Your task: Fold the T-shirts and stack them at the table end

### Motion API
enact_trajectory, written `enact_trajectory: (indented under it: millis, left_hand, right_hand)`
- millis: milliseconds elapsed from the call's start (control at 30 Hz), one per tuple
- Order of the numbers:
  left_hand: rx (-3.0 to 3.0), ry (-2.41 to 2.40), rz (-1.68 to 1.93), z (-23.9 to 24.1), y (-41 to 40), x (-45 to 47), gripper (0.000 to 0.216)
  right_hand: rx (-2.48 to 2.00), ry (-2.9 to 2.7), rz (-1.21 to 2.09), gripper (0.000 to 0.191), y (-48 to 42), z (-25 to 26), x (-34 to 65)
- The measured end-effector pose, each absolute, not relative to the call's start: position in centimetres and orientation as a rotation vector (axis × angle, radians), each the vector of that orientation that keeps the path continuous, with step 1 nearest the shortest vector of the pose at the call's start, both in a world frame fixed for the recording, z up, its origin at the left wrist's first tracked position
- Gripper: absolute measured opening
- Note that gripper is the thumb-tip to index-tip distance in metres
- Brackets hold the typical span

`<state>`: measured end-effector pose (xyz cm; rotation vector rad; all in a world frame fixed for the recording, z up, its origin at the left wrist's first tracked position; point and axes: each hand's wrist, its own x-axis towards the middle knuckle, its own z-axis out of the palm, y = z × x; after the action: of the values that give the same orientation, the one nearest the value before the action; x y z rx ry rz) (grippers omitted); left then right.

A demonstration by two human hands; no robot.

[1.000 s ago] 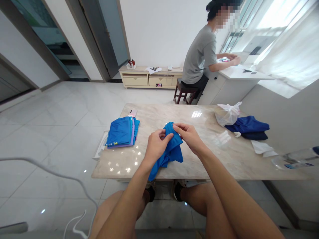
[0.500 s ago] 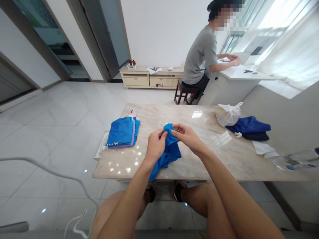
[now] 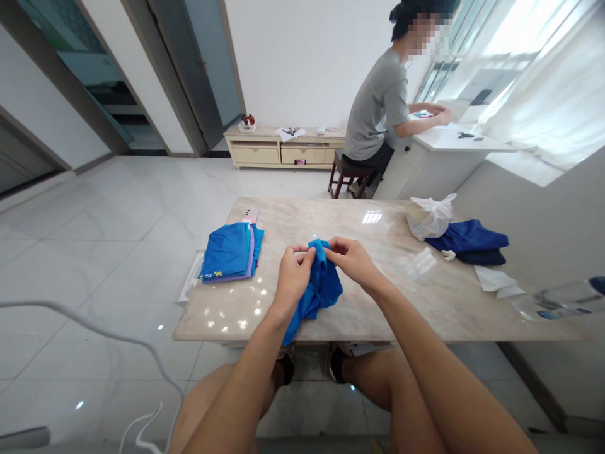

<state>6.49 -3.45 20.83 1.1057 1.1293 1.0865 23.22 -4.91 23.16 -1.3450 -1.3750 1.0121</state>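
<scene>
A crumpled bright blue garment [image 3: 324, 293] hangs from my fingers near the front middle of the marble-look table [image 3: 378, 315]. Its lower part rests on the tabletop and droops over the front edge; I cannot tell what kind of garment it is. My left hand [image 3: 295, 274] pinches its upper edge from the left. From the right, my right hand [image 3: 352, 258] grips the same edge between thumb and fingers. A stack of folded clothes [image 3: 227, 251], blue on top with purple and blue layers below, lies to the left of my left hand.
A pink phone [image 3: 250, 216] lies behind the stack. On the right are a white plastic bag [image 3: 431, 217], dark blue cloth [image 3: 472, 239], white paper [image 3: 496, 280] and a clear bottle [image 3: 560, 299]. Beyond, a person [image 3: 378, 101] sits on a stool at a white desk [image 3: 466, 140].
My fingers have shifted slightly along the garment's upper edge, and its top now hangs in a narrower fold. The camera view has moved a little.
</scene>
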Motion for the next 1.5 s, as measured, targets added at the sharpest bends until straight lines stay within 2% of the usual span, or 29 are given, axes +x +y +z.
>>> enact_trajectory:
  millis: [300,700,1033,1500]
  left_hand:
    - [1.004,0.986,1.04,21.7,-4.2,7.1,0.061]
    - [0.922,0.981,1.159,20.1,-3.6,6.8,0.032]
    - [0.975,1.032,1.159,20.9,-3.9,6.6,0.032]
    - [1.075,1.056,1.097,21.3,-4.1,6.8,0.031]
  right_hand:
    - [-1.436,-1.532,0.855,0.026,-4.5,22.2,23.8]
    - [-1.458,-1.61,0.828,0.035,-5.0,21.4,23.3]
    - [-1.447,-1.636,0.706,0.024,-4.8,21.6,22.9]
    - [-1.448,-1.591,0.626,0.023,-4.9,21.6,23.3]
